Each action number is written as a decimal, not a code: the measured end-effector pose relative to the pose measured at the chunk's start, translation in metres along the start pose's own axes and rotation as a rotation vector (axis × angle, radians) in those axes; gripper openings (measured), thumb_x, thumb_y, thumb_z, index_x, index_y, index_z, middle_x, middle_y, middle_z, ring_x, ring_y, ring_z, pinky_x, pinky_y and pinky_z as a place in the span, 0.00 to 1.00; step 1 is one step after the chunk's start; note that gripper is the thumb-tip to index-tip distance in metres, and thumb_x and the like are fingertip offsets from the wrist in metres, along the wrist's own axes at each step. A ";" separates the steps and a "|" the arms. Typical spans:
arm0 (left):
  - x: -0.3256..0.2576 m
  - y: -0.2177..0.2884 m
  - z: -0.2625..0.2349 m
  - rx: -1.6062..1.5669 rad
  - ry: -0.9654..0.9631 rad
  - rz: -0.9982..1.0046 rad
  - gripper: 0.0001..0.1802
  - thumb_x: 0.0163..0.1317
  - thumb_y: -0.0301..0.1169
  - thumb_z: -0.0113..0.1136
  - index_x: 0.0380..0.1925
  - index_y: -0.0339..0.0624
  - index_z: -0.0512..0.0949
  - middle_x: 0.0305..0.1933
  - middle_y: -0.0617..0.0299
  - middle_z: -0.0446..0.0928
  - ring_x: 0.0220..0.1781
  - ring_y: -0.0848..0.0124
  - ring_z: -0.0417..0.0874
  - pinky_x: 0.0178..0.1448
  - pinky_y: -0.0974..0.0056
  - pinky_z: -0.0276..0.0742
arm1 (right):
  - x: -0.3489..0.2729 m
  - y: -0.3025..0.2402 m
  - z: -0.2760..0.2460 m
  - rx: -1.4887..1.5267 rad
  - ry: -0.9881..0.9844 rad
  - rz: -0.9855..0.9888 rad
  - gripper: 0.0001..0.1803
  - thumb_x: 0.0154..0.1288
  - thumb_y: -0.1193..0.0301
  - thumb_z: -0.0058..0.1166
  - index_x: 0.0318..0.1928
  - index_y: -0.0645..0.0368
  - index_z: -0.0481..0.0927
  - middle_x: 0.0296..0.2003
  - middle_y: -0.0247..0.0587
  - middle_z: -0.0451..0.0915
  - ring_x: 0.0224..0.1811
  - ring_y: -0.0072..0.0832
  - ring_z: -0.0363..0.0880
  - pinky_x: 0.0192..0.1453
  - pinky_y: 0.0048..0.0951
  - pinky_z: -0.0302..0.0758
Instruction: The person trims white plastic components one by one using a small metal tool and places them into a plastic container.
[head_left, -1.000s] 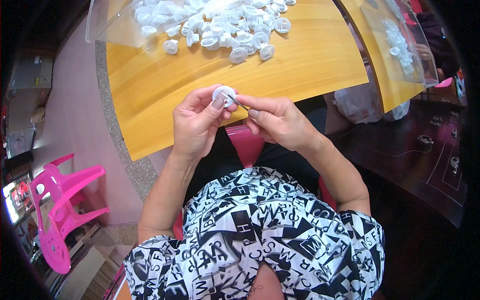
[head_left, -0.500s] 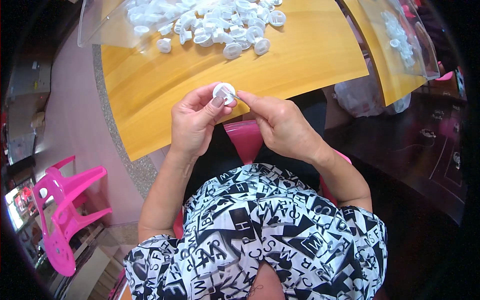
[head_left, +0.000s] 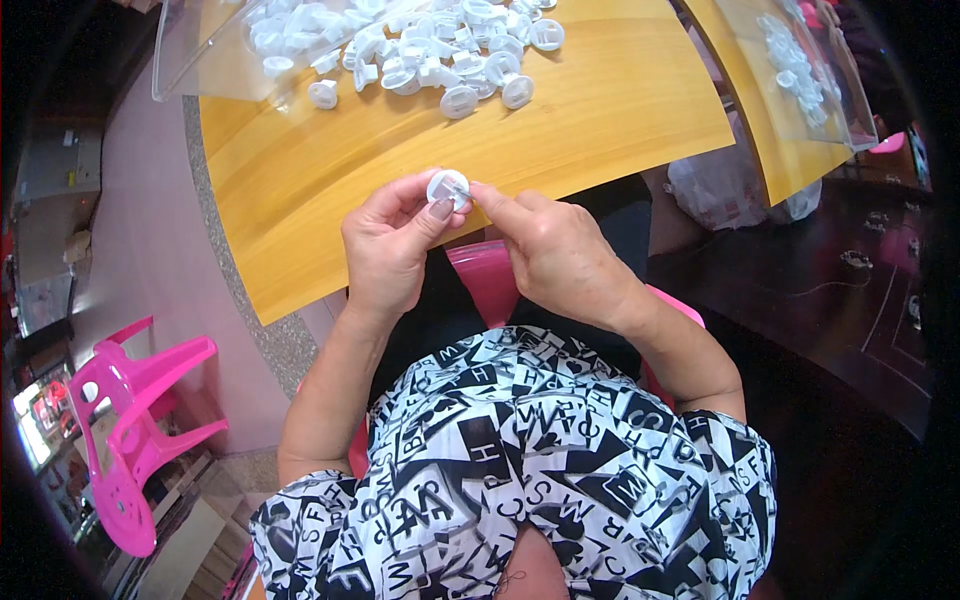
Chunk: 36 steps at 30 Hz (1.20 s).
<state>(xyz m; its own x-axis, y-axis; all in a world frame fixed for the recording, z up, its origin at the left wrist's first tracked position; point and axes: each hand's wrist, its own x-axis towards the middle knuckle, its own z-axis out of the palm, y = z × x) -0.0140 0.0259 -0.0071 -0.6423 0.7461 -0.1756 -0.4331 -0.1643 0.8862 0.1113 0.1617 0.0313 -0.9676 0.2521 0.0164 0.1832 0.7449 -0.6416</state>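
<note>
Above the near edge of the wooden table, my left hand [head_left: 392,235] pinches a round white plastic part [head_left: 437,189] between thumb and fingers, its slotted face turned up. A small grey metal piece [head_left: 457,186] shows on that face, too small to name. My right hand [head_left: 565,250] is closed, its index fingertip at the right rim of the part. Whatever its thumb and finger hold is hidden from view.
A heap of similar white plastic parts [head_left: 460,101] lies at the table's [head_left: 340,190] far side, partly inside a clear plastic bin [head_left: 185,60]. Another clear bin of white parts [head_left: 795,80] stands far right. A pink plastic stool [head_left: 125,450] is on the left floor.
The thin metal piece that stuck out between my right fingers and the part now shows on the part's face. My right index fingertip has come closer to its rim.
</note>
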 end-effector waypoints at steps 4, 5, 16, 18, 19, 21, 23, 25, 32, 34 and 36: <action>-0.002 -0.002 0.002 0.065 -0.002 0.051 0.13 0.60 0.19 0.61 0.46 0.29 0.77 0.41 0.53 0.81 0.42 0.70 0.83 0.49 0.67 0.82 | 0.002 -0.002 0.000 -0.102 -0.024 -0.027 0.22 0.56 0.75 0.52 0.52 0.66 0.72 0.26 0.54 0.78 0.28 0.48 0.81 0.33 0.43 0.78; -0.003 -0.002 0.003 0.065 -0.002 0.052 0.13 0.60 0.19 0.61 0.46 0.29 0.77 0.41 0.53 0.81 0.42 0.70 0.83 0.49 0.67 0.82 | 0.002 -0.003 -0.001 -0.116 -0.049 -0.026 0.20 0.55 0.75 0.52 0.51 0.66 0.72 0.26 0.54 0.78 0.28 0.48 0.81 0.33 0.43 0.78; 0.002 0.003 -0.007 -0.096 -0.066 -0.061 0.15 0.63 0.21 0.57 0.50 0.29 0.74 0.46 0.49 0.79 0.45 0.65 0.84 0.51 0.63 0.83 | -0.002 -0.001 -0.018 -0.053 -0.006 -0.031 0.22 0.55 0.82 0.49 0.53 0.63 0.73 0.27 0.53 0.77 0.29 0.48 0.79 0.32 0.43 0.75; 0.002 0.004 -0.004 -0.070 -0.079 -0.053 0.16 0.63 0.20 0.57 0.51 0.28 0.74 0.46 0.49 0.79 0.45 0.64 0.84 0.52 0.62 0.83 | -0.003 0.000 -0.020 -0.040 0.021 -0.016 0.21 0.55 0.82 0.49 0.52 0.63 0.74 0.27 0.54 0.78 0.29 0.49 0.79 0.32 0.43 0.75; 0.002 0.004 -0.004 -0.045 -0.089 -0.042 0.16 0.63 0.20 0.57 0.51 0.28 0.74 0.46 0.49 0.79 0.45 0.64 0.84 0.52 0.62 0.83 | -0.003 0.000 -0.020 -0.038 0.023 -0.013 0.21 0.55 0.82 0.49 0.52 0.63 0.74 0.27 0.54 0.78 0.29 0.49 0.79 0.32 0.43 0.75; 0.002 0.002 -0.004 -0.048 -0.094 -0.036 0.16 0.63 0.20 0.58 0.51 0.28 0.74 0.46 0.49 0.79 0.45 0.63 0.84 0.52 0.62 0.83 | -0.003 0.000 -0.021 -0.057 -0.029 -0.014 0.21 0.55 0.82 0.49 0.52 0.63 0.74 0.27 0.54 0.78 0.29 0.49 0.79 0.32 0.43 0.75; 0.002 0.002 -0.003 -0.052 -0.097 -0.031 0.16 0.62 0.20 0.58 0.51 0.28 0.74 0.46 0.49 0.79 0.45 0.63 0.84 0.52 0.62 0.83 | -0.002 0.000 -0.019 -0.072 -0.045 -0.004 0.21 0.55 0.81 0.49 0.52 0.63 0.74 0.26 0.54 0.78 0.28 0.49 0.79 0.32 0.43 0.76; 0.001 0.002 -0.002 -0.019 -0.087 -0.021 0.17 0.61 0.20 0.59 0.51 0.29 0.74 0.46 0.49 0.79 0.46 0.64 0.83 0.52 0.63 0.83 | -0.002 -0.002 -0.018 -0.086 -0.061 0.005 0.20 0.56 0.81 0.49 0.51 0.63 0.74 0.26 0.54 0.77 0.28 0.49 0.79 0.31 0.43 0.76; -0.002 -0.001 -0.002 0.060 -0.077 0.013 0.16 0.61 0.20 0.60 0.49 0.29 0.75 0.46 0.51 0.80 0.46 0.66 0.83 0.51 0.64 0.82 | 0.000 -0.003 -0.018 -0.080 -0.113 0.016 0.18 0.56 0.81 0.49 0.49 0.62 0.73 0.24 0.54 0.77 0.27 0.50 0.79 0.31 0.44 0.75; -0.002 -0.002 -0.002 0.061 -0.078 0.030 0.15 0.61 0.19 0.60 0.49 0.29 0.76 0.46 0.51 0.80 0.45 0.67 0.83 0.51 0.65 0.82 | 0.001 -0.003 -0.018 -0.079 -0.127 0.024 0.18 0.56 0.81 0.49 0.49 0.62 0.73 0.24 0.54 0.77 0.27 0.51 0.78 0.31 0.45 0.75; -0.002 -0.004 -0.002 0.057 -0.076 0.051 0.15 0.61 0.19 0.59 0.49 0.29 0.76 0.45 0.51 0.80 0.45 0.67 0.83 0.50 0.65 0.82 | 0.002 0.000 -0.018 -0.017 -0.136 -0.006 0.10 0.56 0.75 0.50 0.40 0.64 0.73 0.24 0.58 0.78 0.29 0.51 0.81 0.33 0.47 0.76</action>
<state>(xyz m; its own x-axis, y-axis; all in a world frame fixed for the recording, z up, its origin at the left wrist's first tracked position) -0.0117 0.0238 -0.0112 -0.6117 0.7849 -0.0990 -0.3635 -0.1678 0.9163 0.1120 0.1731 0.0455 -0.9831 0.1626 -0.0847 0.1793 0.7569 -0.6284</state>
